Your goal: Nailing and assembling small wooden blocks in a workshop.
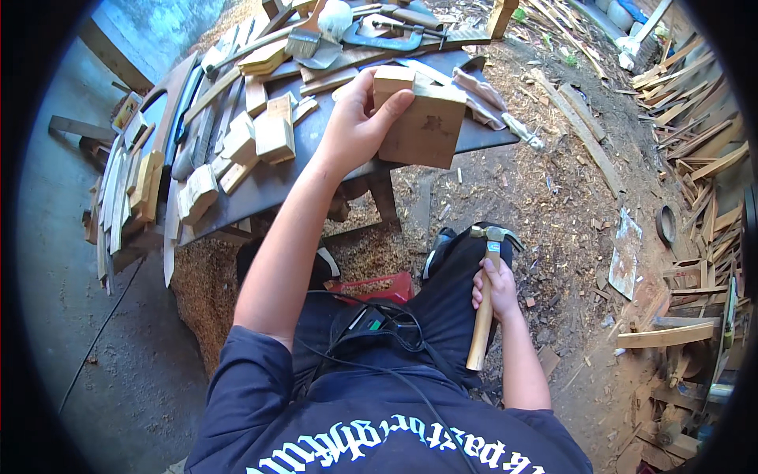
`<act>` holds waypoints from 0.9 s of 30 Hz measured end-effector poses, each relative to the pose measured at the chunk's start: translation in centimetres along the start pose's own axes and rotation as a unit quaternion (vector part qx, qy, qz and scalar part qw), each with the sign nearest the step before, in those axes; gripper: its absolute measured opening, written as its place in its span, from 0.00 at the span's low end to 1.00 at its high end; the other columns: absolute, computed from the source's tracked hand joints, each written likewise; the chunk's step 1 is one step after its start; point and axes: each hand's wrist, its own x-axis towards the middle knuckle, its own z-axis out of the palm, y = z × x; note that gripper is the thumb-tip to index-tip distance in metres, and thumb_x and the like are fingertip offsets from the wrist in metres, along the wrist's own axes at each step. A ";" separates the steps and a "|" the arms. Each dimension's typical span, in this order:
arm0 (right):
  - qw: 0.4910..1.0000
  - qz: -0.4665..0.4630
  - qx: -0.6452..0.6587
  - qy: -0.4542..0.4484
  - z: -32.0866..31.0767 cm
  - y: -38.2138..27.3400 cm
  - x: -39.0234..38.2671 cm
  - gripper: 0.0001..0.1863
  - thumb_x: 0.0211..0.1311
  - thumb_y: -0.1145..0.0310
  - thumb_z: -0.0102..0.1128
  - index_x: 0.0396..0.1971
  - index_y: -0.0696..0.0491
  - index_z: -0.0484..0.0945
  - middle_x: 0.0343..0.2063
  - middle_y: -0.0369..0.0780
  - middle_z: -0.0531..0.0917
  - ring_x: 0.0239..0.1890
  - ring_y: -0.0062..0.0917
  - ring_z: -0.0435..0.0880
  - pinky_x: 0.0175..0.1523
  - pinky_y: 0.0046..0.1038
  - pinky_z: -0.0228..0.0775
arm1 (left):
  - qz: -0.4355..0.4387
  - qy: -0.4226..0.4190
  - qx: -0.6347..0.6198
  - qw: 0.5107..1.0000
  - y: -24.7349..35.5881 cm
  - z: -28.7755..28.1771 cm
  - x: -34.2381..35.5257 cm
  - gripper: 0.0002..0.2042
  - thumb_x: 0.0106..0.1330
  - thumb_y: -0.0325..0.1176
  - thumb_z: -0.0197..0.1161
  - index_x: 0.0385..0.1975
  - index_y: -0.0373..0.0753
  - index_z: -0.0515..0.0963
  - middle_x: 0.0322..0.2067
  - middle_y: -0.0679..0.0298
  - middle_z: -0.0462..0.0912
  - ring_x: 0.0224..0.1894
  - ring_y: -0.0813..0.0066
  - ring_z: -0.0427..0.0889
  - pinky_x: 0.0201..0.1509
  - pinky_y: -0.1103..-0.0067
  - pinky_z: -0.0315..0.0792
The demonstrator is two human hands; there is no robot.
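Hammer (482, 317) gripped in right hand (495, 288), lowered; left hand (359, 118) grasps wooden block (426, 130) at table (257, 189) edge. Step, judged: positioning block; next move likely calls for steady hold.

- White gothic lettering (359, 438) is arching across the dark shirt (339, 407) at the lower edge of the frame, its letters standing upside down.
- A small pale-blue label (493, 246) is sitting on the hammer (480, 336), right of centre, its print staying too small to read.
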 end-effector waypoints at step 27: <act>0.999 0.043 0.004 0.000 0.1 -1.0 0.8 0.21 0.78 0.49 0.56 0.49 0.52 0.66 0.22 0.39 0.72 0.14 0.24 0.75 0.17 0.30 0.73 | -0.102 0.138 0.418 0.892 3.4 -3.7 -6.3 0.26 0.66 0.37 0.73 0.61 0.34 0.73 0.52 0.50 0.77 0.45 0.59 0.87 0.48 0.68 0.82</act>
